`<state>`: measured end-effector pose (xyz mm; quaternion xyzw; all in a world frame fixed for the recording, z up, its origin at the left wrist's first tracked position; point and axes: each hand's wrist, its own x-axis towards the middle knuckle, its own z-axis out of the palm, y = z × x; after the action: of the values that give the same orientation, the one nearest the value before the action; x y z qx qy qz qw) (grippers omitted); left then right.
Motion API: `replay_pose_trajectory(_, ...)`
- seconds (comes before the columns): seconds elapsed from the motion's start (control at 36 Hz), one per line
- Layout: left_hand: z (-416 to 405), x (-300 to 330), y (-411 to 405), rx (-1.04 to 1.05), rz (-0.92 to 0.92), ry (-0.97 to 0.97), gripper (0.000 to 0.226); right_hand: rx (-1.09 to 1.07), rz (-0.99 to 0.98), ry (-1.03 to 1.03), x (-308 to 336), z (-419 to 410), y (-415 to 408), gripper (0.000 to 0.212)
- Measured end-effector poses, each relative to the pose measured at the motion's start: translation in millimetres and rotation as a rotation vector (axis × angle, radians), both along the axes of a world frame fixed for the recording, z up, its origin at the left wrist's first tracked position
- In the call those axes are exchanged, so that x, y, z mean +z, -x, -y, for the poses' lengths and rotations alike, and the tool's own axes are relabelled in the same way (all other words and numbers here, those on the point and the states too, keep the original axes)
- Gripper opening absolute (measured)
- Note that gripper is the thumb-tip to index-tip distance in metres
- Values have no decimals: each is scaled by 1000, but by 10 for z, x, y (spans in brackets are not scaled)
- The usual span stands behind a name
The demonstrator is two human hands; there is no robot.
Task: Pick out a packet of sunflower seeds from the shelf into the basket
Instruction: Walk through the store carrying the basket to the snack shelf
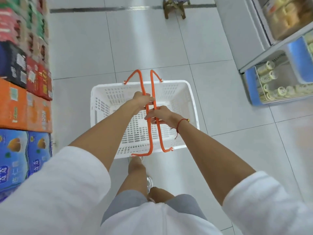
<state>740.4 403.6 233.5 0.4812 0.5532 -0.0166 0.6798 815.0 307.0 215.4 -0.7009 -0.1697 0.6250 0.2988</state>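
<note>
Both hands wrapped round the orange handles (151, 114) over the empty white basket (191, 99): left hand (141, 100) further forward, right hand (161, 114) nearer the body. No seed packet visible. Cartons (25, 92) stacked left, chiller (274, 78) right; left hand probably the nearer to whichever shelf lies that way.

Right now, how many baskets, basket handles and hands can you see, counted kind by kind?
White perforated plastic basket: 1
Orange basket handles: 2
Bare hands gripping the handles, left hand and right hand: 2
Red string bracelet on the right wrist: 1
Total: 6
</note>
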Motion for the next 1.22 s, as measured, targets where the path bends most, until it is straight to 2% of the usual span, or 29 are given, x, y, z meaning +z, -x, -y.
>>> replay_pose_trajectory(0.28, -1108, 63, -962, -64, -56, 0, 46, -84, -53, 11, 4, -1055, -851, 7)
replay_pose_trajectory(0.5, -1843, 69, -1847, -156, -69, -9, 57, -138, -86, 6, -36, -1778, -1728, 15)
replay_pose_trajectory(0.78, -2953, 189, -3331, -168, -51, 22, 48, -188, -103, -11, 137, -2818, -3181, 10)
replay_pose_trajectory(0.94, -3550, 252, -4184, -159, -21, 43, 47, -225, -69, -2, 190, -3415, -4024, 17)
replay_pose_trajectory(1.22, -4575, 252, -5730, -231, 36, 62, 44, -280, -9, -19, 244, -4384, -5503, 13)
